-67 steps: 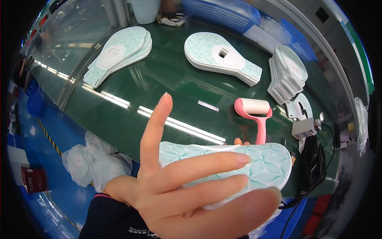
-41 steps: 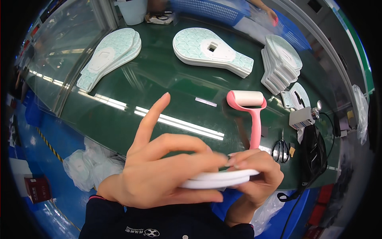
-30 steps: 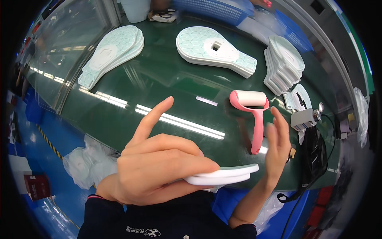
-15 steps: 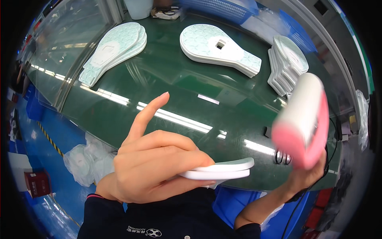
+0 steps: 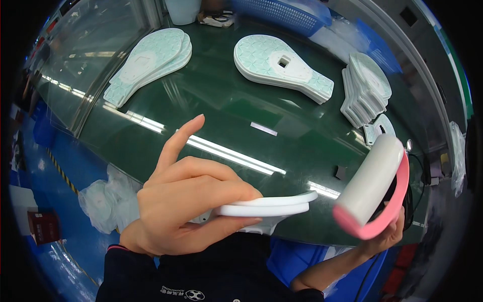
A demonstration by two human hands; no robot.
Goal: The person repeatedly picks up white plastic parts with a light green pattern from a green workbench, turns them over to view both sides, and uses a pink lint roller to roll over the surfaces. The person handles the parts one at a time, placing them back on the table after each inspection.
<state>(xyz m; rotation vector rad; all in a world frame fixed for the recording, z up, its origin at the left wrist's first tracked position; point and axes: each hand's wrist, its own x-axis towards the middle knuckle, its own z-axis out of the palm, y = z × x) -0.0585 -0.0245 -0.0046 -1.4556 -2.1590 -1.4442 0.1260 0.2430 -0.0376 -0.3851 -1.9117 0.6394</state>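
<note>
My left hand (image 5: 193, 209) pinches a white plastic shell (image 5: 266, 205), seen edge-on as two curved layers, between thumb and fingers. Its index finger points up, away from the shell. At the right, my right hand (image 5: 386, 234) grips a tool with a thick white cylinder (image 5: 370, 181) in a pink curved frame (image 5: 372, 229), much like a roller. The tool is tilted and apart from the shell. Its fingers are partly hidden behind the frame.
Paddle-shaped pale green and white shells lie stacked at the far left (image 5: 151, 63), far middle (image 5: 274, 60) and far right (image 5: 367, 90) of the green table (image 5: 221, 110). A small dark block (image 5: 340, 172) is near the tool. Blue baskets (image 5: 282, 15) stand behind.
My right hand has lowered the pink and white tool slightly, and it now shows sharper. The left hand and its shell have shifted a little left.
</note>
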